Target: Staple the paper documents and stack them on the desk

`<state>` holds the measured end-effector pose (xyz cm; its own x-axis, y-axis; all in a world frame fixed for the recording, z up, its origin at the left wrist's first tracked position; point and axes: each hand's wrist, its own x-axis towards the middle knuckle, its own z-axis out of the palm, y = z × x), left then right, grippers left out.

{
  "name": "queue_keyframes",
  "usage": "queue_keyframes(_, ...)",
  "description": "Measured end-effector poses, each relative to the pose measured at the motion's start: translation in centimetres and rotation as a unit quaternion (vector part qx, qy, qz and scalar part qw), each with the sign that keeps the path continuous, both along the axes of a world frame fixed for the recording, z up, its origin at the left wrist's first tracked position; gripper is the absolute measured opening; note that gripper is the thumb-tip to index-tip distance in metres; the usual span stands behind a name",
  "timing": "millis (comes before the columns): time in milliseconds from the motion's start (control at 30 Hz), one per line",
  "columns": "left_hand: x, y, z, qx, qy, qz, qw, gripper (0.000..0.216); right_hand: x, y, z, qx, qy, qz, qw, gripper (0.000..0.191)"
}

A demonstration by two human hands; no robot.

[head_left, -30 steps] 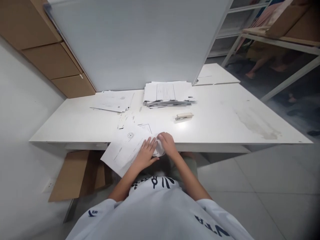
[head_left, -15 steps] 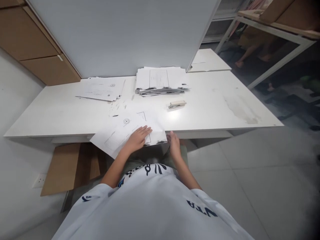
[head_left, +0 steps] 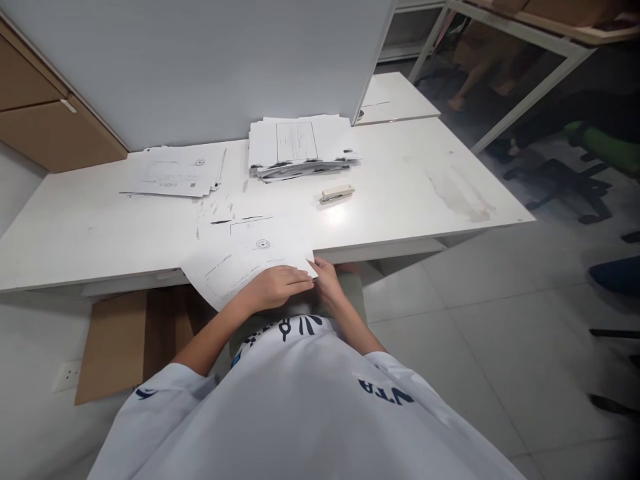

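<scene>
A printed paper sheet [head_left: 240, 257] with a round stamp mark lies over the front edge of the white table, its near part hanging past the edge. My left hand [head_left: 277, 287] rests along the sheet's near edge, fingers stretched out together toward the right; its thumb is hidden. At the sheet's right corner, my right hand [head_left: 326, 279] is closed on the paper, thumb up. The fingertips of both hands are close together. A cream stapler [head_left: 337, 194] lies on the table beyond the right hand. Whether more sheets lie under the top one, I cannot tell.
A thick stack of papers [head_left: 300, 143] stands against the grey partition [head_left: 200, 67], with a thinner pile [head_left: 170, 175] to its left. An open cardboard box [head_left: 113, 347] sits under the table [head_left: 400, 180]. At the right are a green chair [head_left: 603, 147] and another person's legs [head_left: 470, 83].
My left hand has slid from the sheet's top toward its near edge, closer to my right hand. The sheet has turned, and its right corner is now in my right hand. The view has shifted rightward.
</scene>
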<state>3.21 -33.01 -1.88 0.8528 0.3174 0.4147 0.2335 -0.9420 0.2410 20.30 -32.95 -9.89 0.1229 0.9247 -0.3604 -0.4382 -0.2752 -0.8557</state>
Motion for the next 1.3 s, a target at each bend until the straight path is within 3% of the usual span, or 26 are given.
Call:
queue_keyframes(100, 0.2, -0.1, 0.6, 0.008, 0.017, -0.056, 0.998, 0.043, 0.0, -0.1, 0.1, -0.020, 0.000, -0.021, 1.000, 0.041)
queue_keyframes(200, -1.4, 1.1, 1.2, 0.014, 0.041, -0.087, 0.995, 0.046, 0.4, -0.4, 0.4, -0.007, 0.013, -0.031, 0.999, 0.039)
queue_keyframes(333, -6.3, 4.8, 2.7, 0.023, 0.023, 0.011, 0.999, 0.039, 1.3, -0.9, 0.9, 0.024, 0.034, -0.023, 0.999, 0.040)
queue_keyframes(467, -11.0, 8.6, 6.6, -0.012, 0.073, 0.134, 0.988, 0.031, 2.0, -1.4, 1.1, 0.031, 0.029, 0.003, 0.999, 0.042)
queue_keyframes(600, -12.9, 11.9, 11.3, -0.052, 0.130, 0.193, 0.971, 0.036, 2.0, -1.5, 1.1, 0.037, 0.009, -0.002, 0.999, 0.043)
queue_keyframes(700, -13.4, 15.2, 13.0, -0.039, 0.172, 0.214, 0.961, 0.044, 1.9, -1.5, 1.0, 0.031, 0.013, -0.012, 0.999, 0.046)
queue_keyframes(767, -14.1, 17.6, 12.5, -0.041, 0.193, 0.217, 0.956, 0.048, 1.8, -1.5, 1.1, 0.027, 0.023, -0.014, 0.999, 0.046)
queue_keyframes(867, -15.4, 20.5, 9.4, -0.038, 0.199, 0.247, 0.947, 0.051, 1.6, -1.6, 1.3, 0.026, 0.033, -0.021, 0.999, 0.047)
queue_keyframes(933, -16.4, 21.4, 6.6, -0.012, 0.179, 0.340, 0.923, 0.057, 1.4, -1.7, 1.5, 0.025, 0.036, -0.037, 0.998, 0.047)
queue_keyframes(1033, -17.5, 21.6, 2.7, -0.037, 0.137, 0.521, 0.842, 0.068, 0.9, -1.5, 1.6, 0.021, 0.035, -0.056, 0.998, 0.045)
queue_keyframes(1100, -17.7, 21.2, 1.1, -0.064, 0.103, 0.587, 0.800, 0.069, 0.7, -1.3, 1.7, 0.021, 0.032, -0.057, 0.998, 0.043)
queue_keyframes(1133, -17.7, 20.8, 0.6, -0.055, 0.077, 0.600, 0.794, 0.068, 0.6, -1.2, 1.8, 0.021, 0.031, -0.057, 0.998, 0.041)
queue_keyframes(1200, -17.0, 19.3, 0.1, -0.018, 0.018, 0.592, 0.806, 0.064, 0.5, -1.1, 1.9, 0.022, 0.039, -0.060, 0.997, 0.040)
queue_keyframes(1300, -14.8, 15.2, -0.2, -0.040, -0.002, 0.504, 0.863, 0.060, 0.5, -1.1, 2.2, 0.011, 0.068, -0.067, 0.995, 0.040)
